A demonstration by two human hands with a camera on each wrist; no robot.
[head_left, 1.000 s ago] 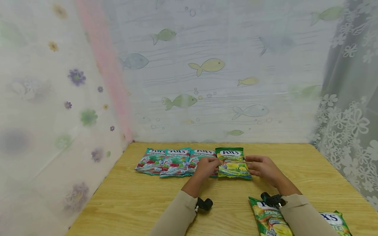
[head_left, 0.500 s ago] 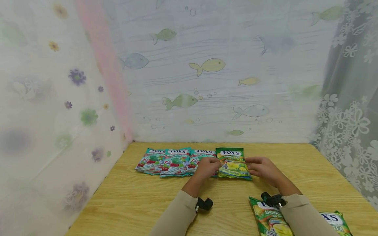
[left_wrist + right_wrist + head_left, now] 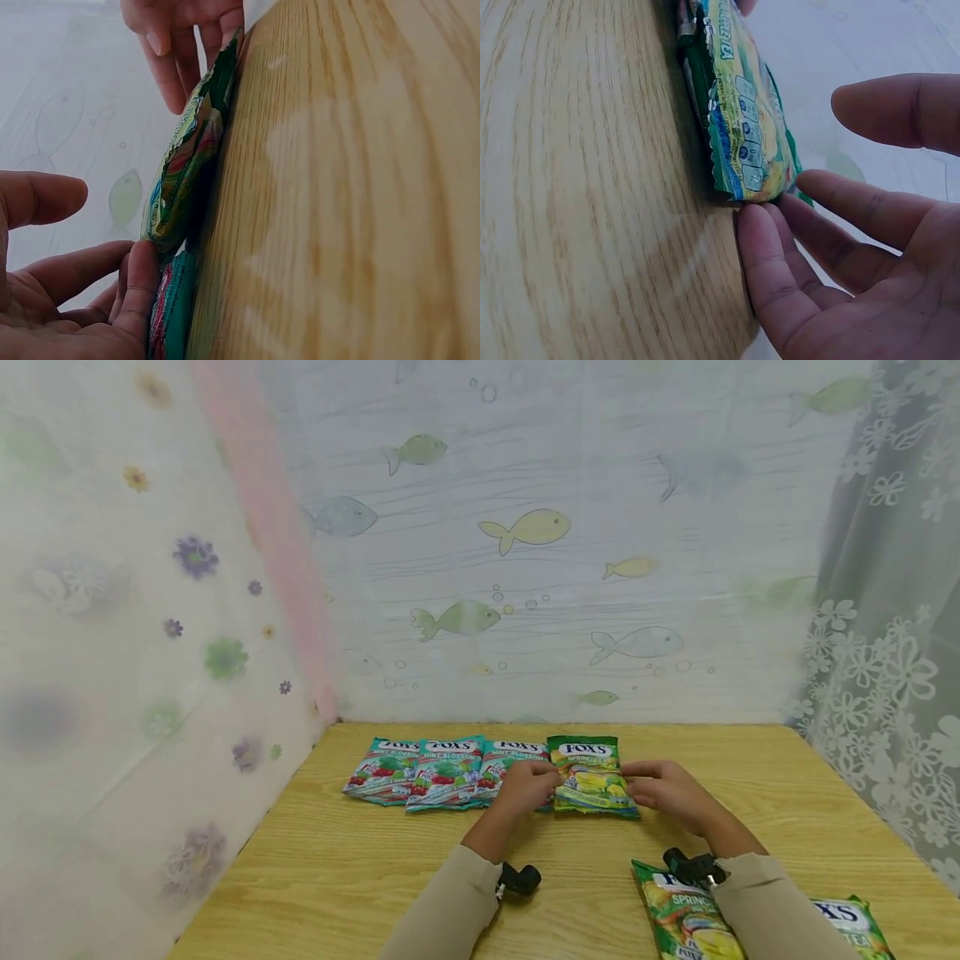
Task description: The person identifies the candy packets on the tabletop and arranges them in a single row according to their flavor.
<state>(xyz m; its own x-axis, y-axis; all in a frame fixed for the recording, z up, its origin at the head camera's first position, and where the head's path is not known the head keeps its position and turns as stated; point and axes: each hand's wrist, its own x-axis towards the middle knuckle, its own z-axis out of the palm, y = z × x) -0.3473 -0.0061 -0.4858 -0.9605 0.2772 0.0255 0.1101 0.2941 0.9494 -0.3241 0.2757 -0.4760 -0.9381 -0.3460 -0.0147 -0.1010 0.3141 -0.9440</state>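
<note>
A green and yellow Fox's Spring Tea candy bag (image 3: 592, 777) lies at the right end of a row, its left edge over a teal Mint Blossom bag (image 3: 495, 768). My left hand (image 3: 527, 789) touches the green bag's left edge with its fingertips, over the teal bag. In the left wrist view, the thumb (image 3: 49, 196) stands clear of the bag. My right hand (image 3: 667, 793) touches the right edge with relaxed fingers (image 3: 769, 255). Its thumb (image 3: 892, 112) is also apart from the bag in the right wrist view.
Two more teal Mint Blossom bags (image 3: 446, 777) (image 3: 382, 772) overlap at the left of the row. Near the front right lie two more green bags (image 3: 686, 914) (image 3: 855, 927), partly under the right sleeve. The wooden table (image 3: 337, 877) meets a fish-patterned wall sheet (image 3: 525, 677) behind.
The right hand's fingers have shifted very slightly left against the green candy bag. Otherwise the hands and bags stay in place.
</note>
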